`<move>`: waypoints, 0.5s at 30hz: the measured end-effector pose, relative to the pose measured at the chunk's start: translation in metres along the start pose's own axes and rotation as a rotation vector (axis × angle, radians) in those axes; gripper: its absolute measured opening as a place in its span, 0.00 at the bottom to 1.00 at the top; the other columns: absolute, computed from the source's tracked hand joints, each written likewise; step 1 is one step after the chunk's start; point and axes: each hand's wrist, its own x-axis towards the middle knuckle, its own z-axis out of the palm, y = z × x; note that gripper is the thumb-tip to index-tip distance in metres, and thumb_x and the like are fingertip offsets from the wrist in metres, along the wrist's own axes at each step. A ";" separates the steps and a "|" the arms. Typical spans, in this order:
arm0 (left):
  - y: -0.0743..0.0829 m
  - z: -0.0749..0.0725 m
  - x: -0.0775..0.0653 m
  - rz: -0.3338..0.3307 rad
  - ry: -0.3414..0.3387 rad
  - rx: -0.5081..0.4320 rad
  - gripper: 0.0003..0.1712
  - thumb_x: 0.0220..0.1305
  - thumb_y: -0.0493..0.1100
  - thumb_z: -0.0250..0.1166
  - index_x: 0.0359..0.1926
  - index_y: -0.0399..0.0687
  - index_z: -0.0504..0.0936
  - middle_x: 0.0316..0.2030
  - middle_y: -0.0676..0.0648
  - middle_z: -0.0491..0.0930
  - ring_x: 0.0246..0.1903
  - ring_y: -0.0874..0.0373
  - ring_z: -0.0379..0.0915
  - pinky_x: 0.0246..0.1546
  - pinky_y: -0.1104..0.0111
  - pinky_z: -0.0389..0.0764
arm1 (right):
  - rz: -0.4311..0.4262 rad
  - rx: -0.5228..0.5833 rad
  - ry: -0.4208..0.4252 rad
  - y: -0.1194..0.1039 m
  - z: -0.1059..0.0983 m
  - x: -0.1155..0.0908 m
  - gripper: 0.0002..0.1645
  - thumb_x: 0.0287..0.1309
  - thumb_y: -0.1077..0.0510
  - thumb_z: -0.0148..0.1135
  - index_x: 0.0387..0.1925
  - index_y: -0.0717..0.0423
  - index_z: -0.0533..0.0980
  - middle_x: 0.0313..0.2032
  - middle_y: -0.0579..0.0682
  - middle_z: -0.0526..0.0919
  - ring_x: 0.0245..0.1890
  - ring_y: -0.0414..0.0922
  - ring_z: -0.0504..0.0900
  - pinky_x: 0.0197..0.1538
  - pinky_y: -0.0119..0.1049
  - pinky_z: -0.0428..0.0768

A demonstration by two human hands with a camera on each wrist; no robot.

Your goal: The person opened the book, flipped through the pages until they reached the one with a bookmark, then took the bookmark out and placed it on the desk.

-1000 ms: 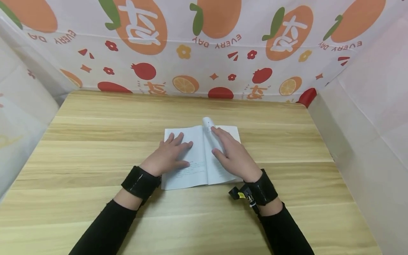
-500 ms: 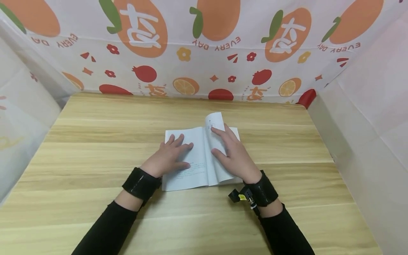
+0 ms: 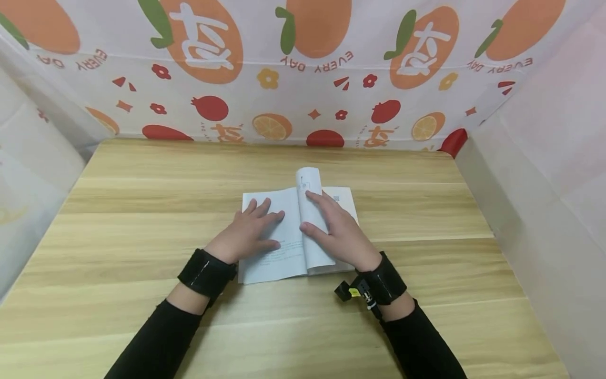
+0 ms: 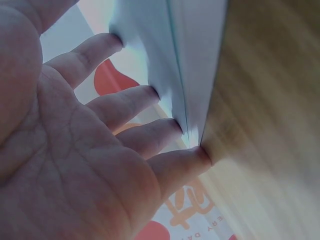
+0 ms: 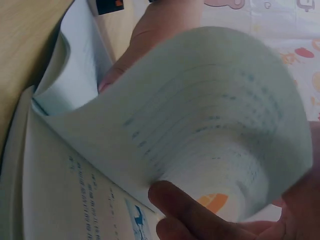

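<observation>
A book lies spread wide on the wooden table. Over its left-hand page rests my left hand, fingers spread and fairly straight; in the left wrist view the fingertips press on the paper and at its outer edge. My right hand holds a lifted page, curled up beside the spine. Index finger and thumb lie over this page in the head view. From the right wrist view, other fingers show against the printed underside of the curled page, above a printed page with a small blue picture.
The light wood table surrounds the book. A fruit-print cloth hangs behind the table's far edge, with pale sheets at both sides. Each wrist wears a black strap; a small camera shows at the right one.
The lifted page has folded further left toward the spine, baring more of the page beneath. My right hand has shifted slightly left with it. The left hand stays on the left-hand page.
</observation>
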 end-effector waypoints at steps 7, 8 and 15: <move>0.001 0.001 0.000 0.007 0.006 -0.006 0.39 0.54 0.53 0.70 0.65 0.49 0.70 0.67 0.32 0.55 0.65 0.30 0.42 0.56 0.32 0.52 | 0.008 0.006 0.028 -0.002 0.003 -0.002 0.45 0.60 0.30 0.50 0.73 0.32 0.45 0.65 0.47 0.65 0.55 0.42 0.70 0.49 0.48 0.74; 0.001 0.001 -0.001 0.005 0.002 -0.007 0.39 0.54 0.53 0.70 0.65 0.49 0.70 0.68 0.32 0.55 0.65 0.30 0.41 0.56 0.32 0.52 | 0.001 0.009 0.042 -0.003 0.002 -0.002 0.46 0.60 0.29 0.49 0.73 0.32 0.43 0.66 0.47 0.64 0.56 0.42 0.69 0.51 0.49 0.74; 0.000 -0.001 -0.001 -0.005 -0.012 -0.009 0.39 0.55 0.54 0.69 0.66 0.49 0.68 0.68 0.33 0.53 0.66 0.31 0.40 0.56 0.33 0.51 | -0.154 0.121 0.138 -0.008 0.001 0.001 0.45 0.65 0.26 0.30 0.74 0.41 0.37 0.64 0.49 0.67 0.59 0.41 0.69 0.45 0.43 0.79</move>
